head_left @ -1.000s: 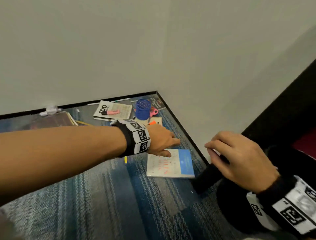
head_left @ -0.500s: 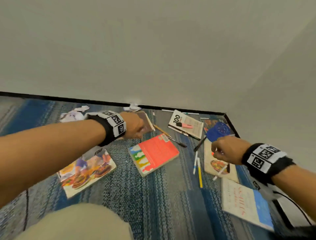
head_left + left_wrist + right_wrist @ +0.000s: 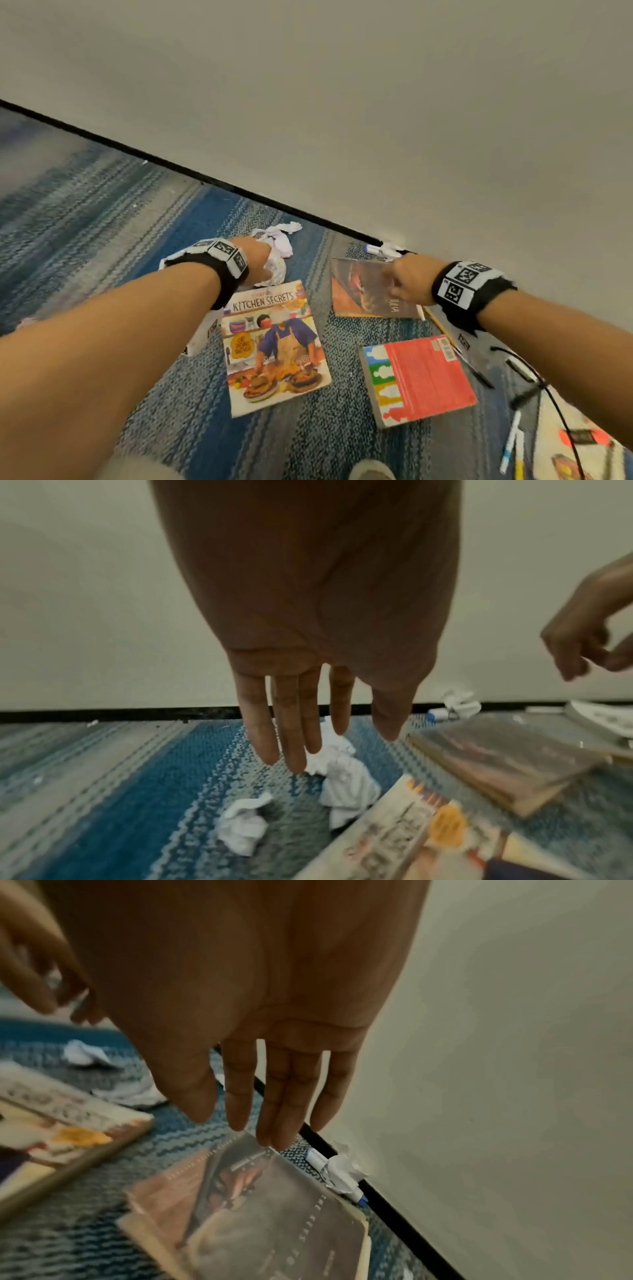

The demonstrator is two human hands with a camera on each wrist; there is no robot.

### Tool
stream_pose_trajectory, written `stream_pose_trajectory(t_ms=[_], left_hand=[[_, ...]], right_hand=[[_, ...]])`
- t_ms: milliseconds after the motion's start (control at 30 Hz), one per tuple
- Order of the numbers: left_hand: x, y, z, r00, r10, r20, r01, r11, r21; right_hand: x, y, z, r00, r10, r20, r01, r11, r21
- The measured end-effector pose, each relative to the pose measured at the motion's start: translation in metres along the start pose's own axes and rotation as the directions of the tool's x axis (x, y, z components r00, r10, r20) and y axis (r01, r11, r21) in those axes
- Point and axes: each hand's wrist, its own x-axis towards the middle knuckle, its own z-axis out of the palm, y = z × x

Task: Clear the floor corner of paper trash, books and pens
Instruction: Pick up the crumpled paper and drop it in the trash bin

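Crumpled white paper lies on the carpet near the wall, and my left hand hovers just over it with fingers straight, holding nothing. A smaller paper ball lies closer to me. My right hand hangs empty with straight fingers over the far corner of a brown book. A white-and-blue marker lies at the baseboard under a paper scrap. A "Kitchen Secrets" book and a red book lie nearer to me.
The floor is blue-grey striped carpet meeting a pale wall at a black baseboard. A black pen, a pencil and coloured pens lie at the right. A black cable trails there too.
The view has swung left along the wall. My left hand moved from the brown book to over the crumpled paper. My right hand moved left from the pens to the brown book.
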Motion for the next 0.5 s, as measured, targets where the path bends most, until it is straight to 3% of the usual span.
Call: stream_pose_trajectory(t_ms=[100,200,333,433,500], left_hand=[[0.017,-0.019,0.006,0.996,-0.081,-0.027,0.081,0.997,-0.015],[0.043,-0.024,0.013,0.972,-0.205,-0.117,0.205,0.979,-0.010],[0.075,-0.003,0.042,0.965,-0.218,-0.145,0.204,0.973,-0.109],[0.089,0.003,0.063,0.968,-0.197,-0.155,0.195,0.980,-0.030],[0.096,0.006,0.069,0.976,-0.174,-0.128,0.166,0.983,-0.072]], right_hand=[[0.051,0.009,0.009,0.995,0.075,-0.058,-0.078,0.996,-0.050],[0.087,0.021,0.032,0.939,0.296,-0.174,-0.281,0.954,0.109],[0.116,0.032,0.071,0.882,0.458,-0.108,-0.422,0.872,0.247],[0.133,0.040,0.085,0.880,0.472,-0.041,-0.423,0.822,0.381],[0.141,0.047,0.094,0.867,0.496,-0.043,-0.432,0.793,0.429]])
